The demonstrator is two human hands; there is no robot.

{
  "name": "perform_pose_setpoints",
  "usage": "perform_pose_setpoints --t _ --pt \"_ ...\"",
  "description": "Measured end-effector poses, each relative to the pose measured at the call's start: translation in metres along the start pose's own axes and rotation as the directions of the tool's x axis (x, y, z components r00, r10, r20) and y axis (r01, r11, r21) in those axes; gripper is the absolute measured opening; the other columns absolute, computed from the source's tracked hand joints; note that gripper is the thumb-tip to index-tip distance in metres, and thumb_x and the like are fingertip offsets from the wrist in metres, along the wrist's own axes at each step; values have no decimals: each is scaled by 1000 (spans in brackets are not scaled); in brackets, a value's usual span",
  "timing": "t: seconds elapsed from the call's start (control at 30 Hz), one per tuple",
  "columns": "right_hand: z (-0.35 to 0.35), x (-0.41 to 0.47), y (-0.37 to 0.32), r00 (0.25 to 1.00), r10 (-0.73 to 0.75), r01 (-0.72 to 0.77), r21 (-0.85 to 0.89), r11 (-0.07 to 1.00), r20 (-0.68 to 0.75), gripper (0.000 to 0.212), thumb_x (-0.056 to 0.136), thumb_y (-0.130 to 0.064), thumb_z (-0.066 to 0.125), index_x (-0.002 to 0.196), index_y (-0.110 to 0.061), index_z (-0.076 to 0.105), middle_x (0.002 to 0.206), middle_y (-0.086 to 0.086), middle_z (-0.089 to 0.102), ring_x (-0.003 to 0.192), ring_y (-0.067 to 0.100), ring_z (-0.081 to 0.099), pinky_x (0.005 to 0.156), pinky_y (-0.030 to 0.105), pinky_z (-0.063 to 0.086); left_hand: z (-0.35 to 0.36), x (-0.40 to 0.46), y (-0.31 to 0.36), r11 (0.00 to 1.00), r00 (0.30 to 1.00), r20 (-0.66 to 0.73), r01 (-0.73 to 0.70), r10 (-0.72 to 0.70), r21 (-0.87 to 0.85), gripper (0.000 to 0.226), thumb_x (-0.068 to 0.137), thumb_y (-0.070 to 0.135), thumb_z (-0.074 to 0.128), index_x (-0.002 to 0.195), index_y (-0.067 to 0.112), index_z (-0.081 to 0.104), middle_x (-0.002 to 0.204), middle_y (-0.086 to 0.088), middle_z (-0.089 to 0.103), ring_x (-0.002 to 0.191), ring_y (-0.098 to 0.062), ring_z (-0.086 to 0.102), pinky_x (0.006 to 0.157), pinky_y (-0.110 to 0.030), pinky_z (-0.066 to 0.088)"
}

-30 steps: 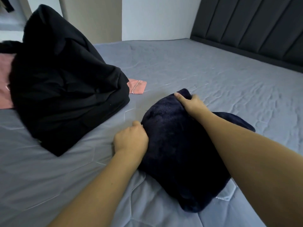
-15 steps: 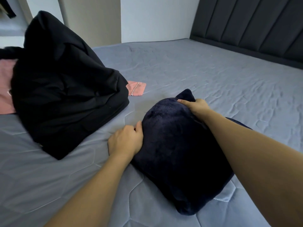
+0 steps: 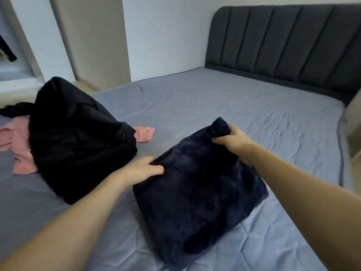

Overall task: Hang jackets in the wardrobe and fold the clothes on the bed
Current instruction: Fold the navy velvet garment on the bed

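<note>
Gripping navy garment (image 3: 195, 196), left hand (image 3: 142, 170) near corner, right hand (image 3: 233, 138) far corner

We are in a home bedroom: a wide bed (image 3: 214, 106) under a quilted grey sheet, a dark padded headboard (image 3: 289, 45) against pale walls (image 3: 166, 36), and loose clothes (image 3: 78, 137) heaped on the mattress mark this as a lived-in sleeping room.

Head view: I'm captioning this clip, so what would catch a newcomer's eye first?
The folded navy fleece garment at centre, on the grey bed, held at its far corners by the left hand and the right hand. To its left, a heaped black jacket over pink clothing.
</note>
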State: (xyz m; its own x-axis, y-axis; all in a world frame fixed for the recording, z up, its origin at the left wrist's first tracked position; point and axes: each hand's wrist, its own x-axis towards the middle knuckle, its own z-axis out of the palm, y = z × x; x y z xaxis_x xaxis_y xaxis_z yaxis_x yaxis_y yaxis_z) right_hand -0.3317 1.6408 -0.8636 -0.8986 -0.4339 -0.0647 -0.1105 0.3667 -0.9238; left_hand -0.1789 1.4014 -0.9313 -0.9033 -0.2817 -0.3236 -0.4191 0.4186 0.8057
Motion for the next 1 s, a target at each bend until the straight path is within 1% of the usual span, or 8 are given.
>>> perform_pose_setpoints --t 0.1,0.17,0.3,0.5,0.67,0.73,0.8,1.0 --pt "-33 -19 -65 992 6 33 -298 954 128 53 78 -4 72 124 -18 48 111 8 61 91 23 62 81 34 53 -13 -36 66 959 1000 -20 -17 23 284 26 60 26 59 86 20 64 86 1 70 80 -15 67 70 -33 55" --pt "-58 -40 -120 961 46 95 -481 871 273 71 77 -4 69 140 -26 43 118 0 53 96 20 59 78 28 48 -33 -67 113 924 999 -19 -20 29 383 26 64 21 50 87 22 64 88 2 69 83 -17 65 76 -38 56" --pt "-109 -71 -263 901 190 94 -603 792 390 49 72 -3 66 115 -26 67 105 3 69 101 21 63 86 33 51 -123 -137 243 747 979 -104 -61 172 662 32 76 13 47 104 22 62 99 0 65 93 -27 62 79 -40 54" --pt "-152 -118 -522 854 220 253 -747 615 471 36 71 -15 74 99 -29 57 105 0 61 99 25 58 85 37 50 -277 -279 435 560 895 -268 25 356 828 14 77 9 50 72 21 48 84 -2 63 81 -27 58 63 -34 43" --pt "-136 -170 -674 817 289 369 -837 403 499 104 71 -38 75 151 -28 10 144 7 41 119 33 50 95 46 47 -372 -370 510 420 820 -266 34 506 907 13 77 9 47 75 21 52 79 3 61 74 -20 53 59 -32 34" --pt "-117 -181 -710 810 303 373 -839 396 503 126 55 -69 78 152 -35 5 150 1 31 132 32 41 103 49 42 -405 -391 520 393 796 -276 53 539 918 15 80 10 47 79 24 53 82 4 61 77 -20 54 61 -31 30" --pt "-87 -187 -740 829 229 401 -828 391 510 119 48 -78 76 146 -37 23 141 -1 36 129 28 42 103 50 41 -445 -411 519 381 768 -299 77 567 921 16 81 11 46 81 24 55 82 4 60 79 -21 56 61 -31 30" --pt "21 -206 -815 728 62 443 -538 717 683 62 69 -34 83 118 -46 47 119 -10 60 104 20 62 94 42 52 -560 -478 476 328 726 -363 198 584 924 23 76 11 46 87 24 61 78 6 62 75 -21 58 53 -29 26"
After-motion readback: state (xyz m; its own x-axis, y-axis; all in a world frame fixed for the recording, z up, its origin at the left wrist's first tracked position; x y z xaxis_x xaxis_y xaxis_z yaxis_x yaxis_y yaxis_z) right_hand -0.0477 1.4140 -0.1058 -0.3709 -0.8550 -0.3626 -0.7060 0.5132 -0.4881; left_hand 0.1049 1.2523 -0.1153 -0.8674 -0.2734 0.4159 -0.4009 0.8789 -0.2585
